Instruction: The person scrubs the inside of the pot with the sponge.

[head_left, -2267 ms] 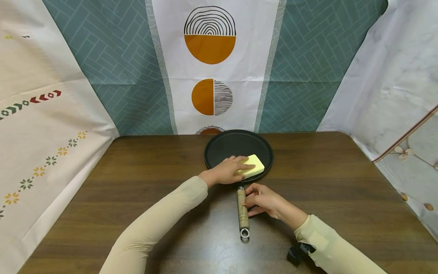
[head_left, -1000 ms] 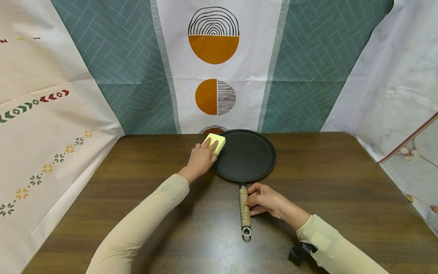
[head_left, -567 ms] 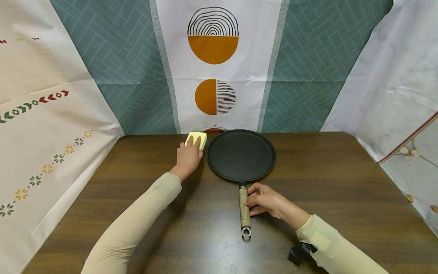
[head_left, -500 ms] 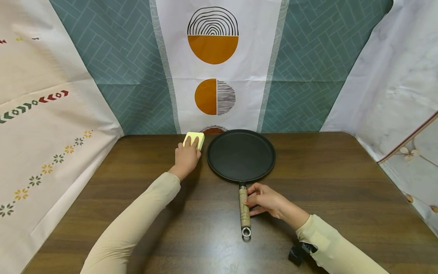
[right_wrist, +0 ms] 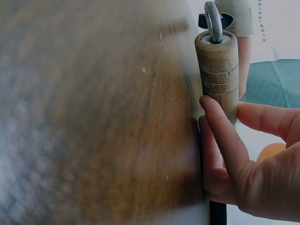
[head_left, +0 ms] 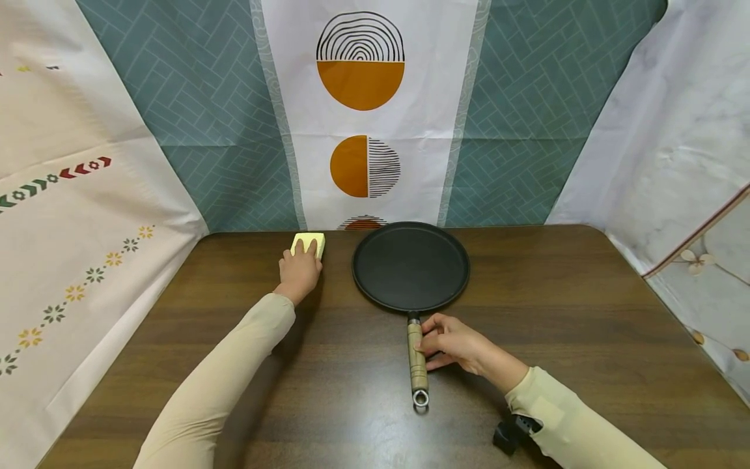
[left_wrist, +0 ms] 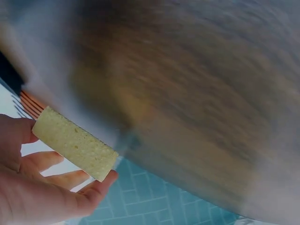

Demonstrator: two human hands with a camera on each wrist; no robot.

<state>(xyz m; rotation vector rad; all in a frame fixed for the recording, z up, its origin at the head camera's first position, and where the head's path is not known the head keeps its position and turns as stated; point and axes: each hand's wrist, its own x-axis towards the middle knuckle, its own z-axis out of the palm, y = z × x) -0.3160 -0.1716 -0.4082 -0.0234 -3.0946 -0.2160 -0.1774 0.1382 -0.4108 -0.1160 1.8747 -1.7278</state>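
Observation:
My left hand [head_left: 300,270] grips a pale yellow sponge [head_left: 306,238] near the far edge of the table, left of the pan. In the left wrist view the thumb and fingers pinch the block-shaped sponge [left_wrist: 75,143] by its edges; whether it touches the table I cannot tell. A round, flat black pan [head_left: 412,267] lies at the back middle, its cooking surface bare. Its wooden handle [head_left: 418,371], ending in a metal ring, points towards me. My right hand [head_left: 454,345] pinches that handle from the right, thumb and fingers on either side in the right wrist view.
The brown wooden table [head_left: 545,306] stretches out on both sides of the pan. Patterned cloth [head_left: 363,169] hangs right behind its far edge, and pale cloths flank it left and right. A black wrist camera [head_left: 511,435] sits under the right sleeve.
My left hand has carried the sponge from the pan's surface leftwards, off the pan and over to the table's back left. The right hand and the pan have stayed where they were.

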